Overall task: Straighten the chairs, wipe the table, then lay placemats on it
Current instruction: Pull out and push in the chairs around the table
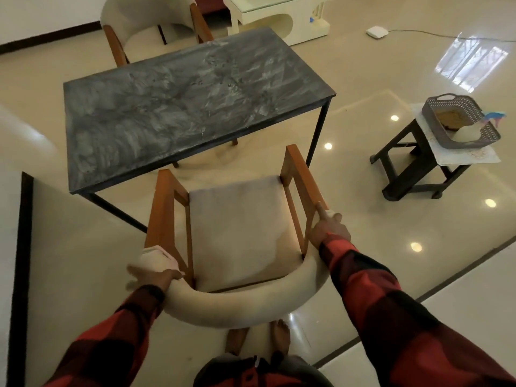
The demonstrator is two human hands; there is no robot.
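The person stands right behind the near chair, a wooden-armed one with a pale cushion and a curved padded back, and has hold of it at both ends of that back. The left hand has its fingers wrapped around the padded end where it meets the left arm; the right hand grips the other end, with a finger lying forward along the wooden armrest. Both sleeves are red-and-black check. The chair faces the dark surface but stands clear of it, its front not under the edge, and it sits slightly askew to the long side. That top is smeared all over with grey dusty streaks. A second chair of the same kind stands at the far side, near the corner. Off to the right, well apart, a low dark stool carries a flat pale mat, and on that a grey woven basket with something white inside.
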